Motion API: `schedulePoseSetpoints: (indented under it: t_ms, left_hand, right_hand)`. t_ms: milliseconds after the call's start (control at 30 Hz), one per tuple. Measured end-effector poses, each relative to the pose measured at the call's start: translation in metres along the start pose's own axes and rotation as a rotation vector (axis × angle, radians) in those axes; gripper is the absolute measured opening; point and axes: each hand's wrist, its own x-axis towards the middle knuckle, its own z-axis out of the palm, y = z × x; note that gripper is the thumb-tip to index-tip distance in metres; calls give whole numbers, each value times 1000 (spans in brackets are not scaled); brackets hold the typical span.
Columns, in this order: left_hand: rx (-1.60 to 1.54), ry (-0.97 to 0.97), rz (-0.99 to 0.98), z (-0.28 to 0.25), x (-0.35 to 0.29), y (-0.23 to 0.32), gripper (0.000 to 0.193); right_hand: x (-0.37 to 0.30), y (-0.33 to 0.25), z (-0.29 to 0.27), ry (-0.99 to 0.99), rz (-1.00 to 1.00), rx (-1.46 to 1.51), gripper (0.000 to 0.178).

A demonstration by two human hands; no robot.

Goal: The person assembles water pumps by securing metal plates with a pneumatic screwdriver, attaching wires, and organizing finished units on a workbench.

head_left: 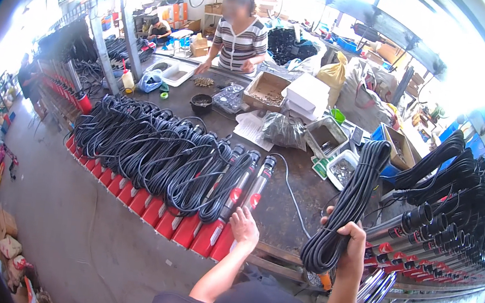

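Left hand: laid on the end tube [256, 186] at 6 o'clock from the middle of the view, its fingers loosely stretched along the metal; this hand [245, 228] is well apart from the other one.
Right hand: at 4 o'clock; this hand [352, 240] is clamped around the lower part of the cable coil, thumb in front.
Cable coil: a thick black bundle [351, 203] between 3 and 4 o'clock, held up off the table, its long loops tilted toward 2 o'clock.
Loose cable: a grey lead [292, 188] running in a curve from the end tube's top toward the coil, at 4 o'clock.
Tube row: silver tubes with red ends [152, 210], side by side from 6 round to 9 o'clock; black coils [153, 147] lie across them, while the end tube is bare.
Table: a dark top [283, 213] bearing a black bowl [201, 104] at 11 o'clock, a cardboard box [265, 92] of small parts between 12 and 1, and a clear bag [284, 131] at 2.
Rack side: more silver tubes [420, 222] at 4 o'clock, with black cables [468, 189] heaped at 3.
Co-worker: a person in a striped top [241, 40] at 12 o'clock, across the table, both hands low over it.
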Motion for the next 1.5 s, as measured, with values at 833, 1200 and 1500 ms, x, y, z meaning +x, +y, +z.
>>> schedulePoseSetpoints:
  t_ms: [833, 1200, 1500]
  left_hand:
    - [-954, 151, -396, -162, 6, -142, 20]
    - [-1452, -169, 210, -255, 10, 41, 16]
    - [-1566, -301, 909, -313, 10, 348, 58]
  right_hand:
    - [93, 278, -9, -247, -322, -1566, 66]
    - [-26, 173, -234, 416, -57, -1897, 117]
    - [-27, 175, -264, 421, 177, -1800, 125]
